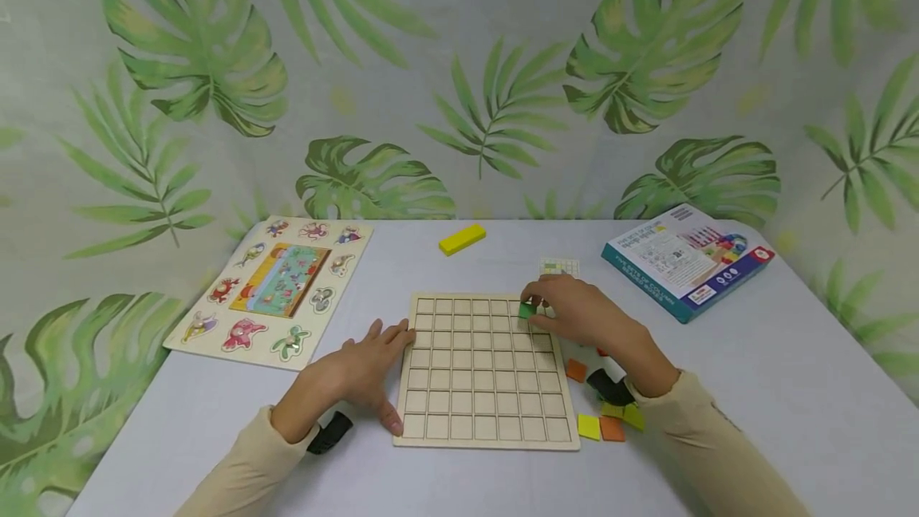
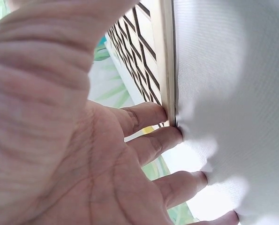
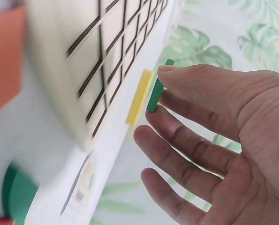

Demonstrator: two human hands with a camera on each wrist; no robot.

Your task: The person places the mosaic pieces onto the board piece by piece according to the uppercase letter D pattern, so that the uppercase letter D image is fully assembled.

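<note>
A square wooden grid board lies flat on the table, its cells bare where they show. My left hand rests at the board's left edge with fingers spread, the thumb near the lower left corner. In the left wrist view, the fingertips touch the board's rim and the white cloth. My right hand is over the board's upper right corner. Between its thumb and a finger it pinches a thin green square tile, seen edge-on in the right wrist view.
Loose yellow tiles and orange tiles lie right of the board, partly under my right arm. A small patterned card sits behind it. Farther out are a yellow block, an animal puzzle board and a teal box.
</note>
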